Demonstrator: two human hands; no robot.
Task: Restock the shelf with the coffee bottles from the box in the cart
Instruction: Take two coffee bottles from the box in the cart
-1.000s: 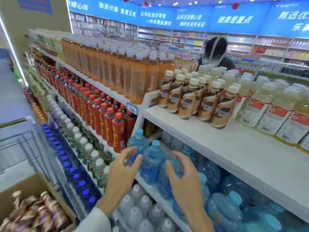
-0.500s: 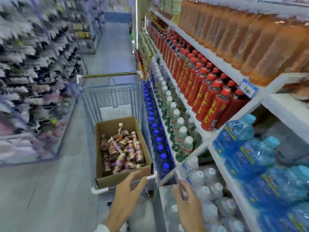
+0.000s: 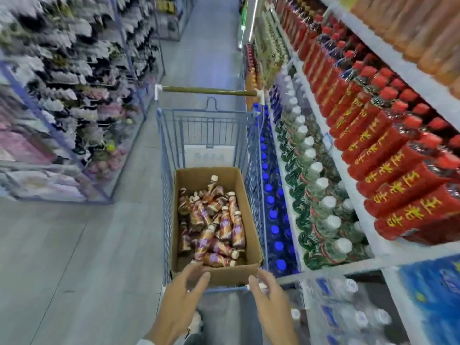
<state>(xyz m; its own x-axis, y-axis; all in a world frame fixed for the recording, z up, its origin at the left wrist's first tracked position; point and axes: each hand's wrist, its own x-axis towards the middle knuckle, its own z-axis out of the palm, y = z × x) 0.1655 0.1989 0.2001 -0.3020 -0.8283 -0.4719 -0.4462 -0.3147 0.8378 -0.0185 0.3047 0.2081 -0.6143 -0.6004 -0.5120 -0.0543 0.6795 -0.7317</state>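
Hovering empty and spread wide, the left hand (image 3: 179,297) and right hand (image 3: 270,298) sit at six o'clock, just short of the box (image 3: 249,215) in the cart (image 3: 164,170). Coffee bottles (image 3: 214,222) lie jumbled inside, labels unreadable. At three o'clock, red bottles (image 3: 388,170) bear yellow Chinese characters.

Empty hands (image 3: 183,297) near box (image 3: 249,210) of coffee bottles (image 3: 214,225).

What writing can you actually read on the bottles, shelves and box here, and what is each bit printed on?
"王老吉": yellow characters running down the labels of the red bottles.
Coffee bottles in the cardboard box: purple label patches, too blurred to read.
Green bottles: labels too blurred to read.
Shelf price tag: too small to read.
Blue pack at lower right: print blurred, unreadable.
Cardboard box itself: no print visible.
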